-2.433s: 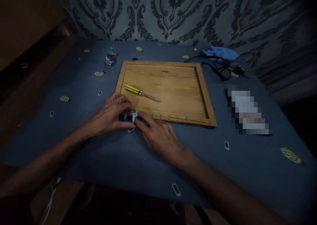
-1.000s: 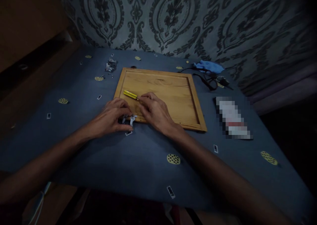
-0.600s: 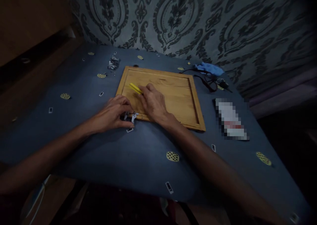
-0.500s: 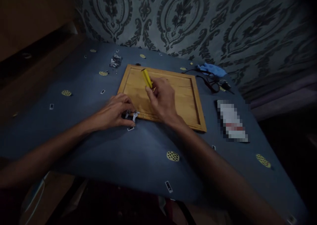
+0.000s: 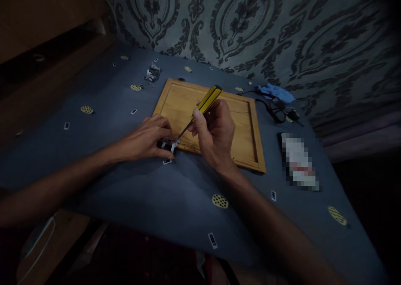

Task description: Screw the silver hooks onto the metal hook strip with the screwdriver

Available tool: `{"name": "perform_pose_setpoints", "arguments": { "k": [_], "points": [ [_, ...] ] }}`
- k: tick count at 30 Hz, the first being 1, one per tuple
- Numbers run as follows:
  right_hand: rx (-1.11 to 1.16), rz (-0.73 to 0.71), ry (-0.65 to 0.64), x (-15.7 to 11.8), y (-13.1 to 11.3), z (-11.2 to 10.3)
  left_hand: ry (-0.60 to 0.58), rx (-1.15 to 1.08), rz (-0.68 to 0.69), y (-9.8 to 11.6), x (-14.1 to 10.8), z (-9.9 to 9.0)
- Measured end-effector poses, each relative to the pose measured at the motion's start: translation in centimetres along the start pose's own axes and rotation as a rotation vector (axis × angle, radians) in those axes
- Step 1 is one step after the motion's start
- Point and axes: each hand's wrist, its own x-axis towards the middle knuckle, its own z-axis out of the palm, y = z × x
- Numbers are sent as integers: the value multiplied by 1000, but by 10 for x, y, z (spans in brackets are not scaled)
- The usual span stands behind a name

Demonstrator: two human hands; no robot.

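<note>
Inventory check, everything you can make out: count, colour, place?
Wooden panel: 1, light brown, mid-table
Metal fitting: 1, silvery, panel's near edge
Screwdriver: 1, yellow and black, slanting over panel
Metal parts: several, silvery, far left
Cloth: 1, blue, far right
Tangled items: count unclear, dark, beside cloth
Blurred item: 1, whitish and red, right of panel
Table cover: 1, blue-grey, patterned, underneath
Wall covering: 1, grey and black, behind
Cabinet: 1, brown, left
Left hand grip: 1, bare, on metal fitting
Right hand grip: 1, bare, around screwdriver

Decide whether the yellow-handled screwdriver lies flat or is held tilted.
Held tilted: the right hand grips the yellow-handled screwdriver, its handle raised and its shaft slanting down toward the metal fitting.
</note>
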Motion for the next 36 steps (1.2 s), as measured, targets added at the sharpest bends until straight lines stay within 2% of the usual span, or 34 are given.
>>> {"name": "perform_pose_setpoints", "arguments": {
  "k": [23,27,30,33,36],
  "points": [
    [43,12,-26,0,3,5,-29,-2,-30,3,1,-3],
    [-21,73,-68,2,-7,3,-20,-16,13,0,-1,-3],
    [-97,91,-116,3,-14,1,53,-26,74,-9,0,3],
    [-63,138,-158,3,-17,1,76,-52,103,-14,1,8],
    [-31,183,-216,4,-21,1,49,-31,66,-8,2,6]
  ]
}}
